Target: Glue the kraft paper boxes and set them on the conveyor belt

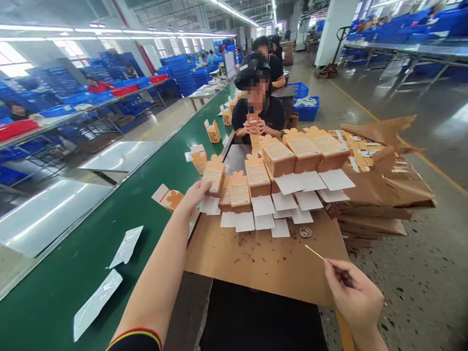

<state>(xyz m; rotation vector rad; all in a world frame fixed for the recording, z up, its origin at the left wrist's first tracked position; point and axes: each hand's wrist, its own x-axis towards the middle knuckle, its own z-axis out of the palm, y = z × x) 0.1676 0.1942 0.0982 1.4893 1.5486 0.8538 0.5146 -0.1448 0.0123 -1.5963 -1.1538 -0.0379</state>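
My right hand [354, 290] pinches a thin cotton swab [315, 251] over the brown cardboard sheet [256, 253]. My left hand [193, 197] reaches to the left end of the stacked boxes, its fingers around the edge of a small orange-brown carton [214, 176]; part of its grip is hidden. Several similar printed cartons [278, 156] lie piled on the cardboard, their white flaps [263, 205] sticking out toward me. Near them sits a small round clear dish [304, 232]. Dark smudges mark the cardboard.
A green conveyor belt [146, 204] runs along the left, carrying open cartons [171, 199] and silvery pouches [97, 302]. Across the pile a person [272, 117] holds a carton. Brown paper-wrapped stacks [387, 187] stand at right, with blue bins [307, 109] behind.
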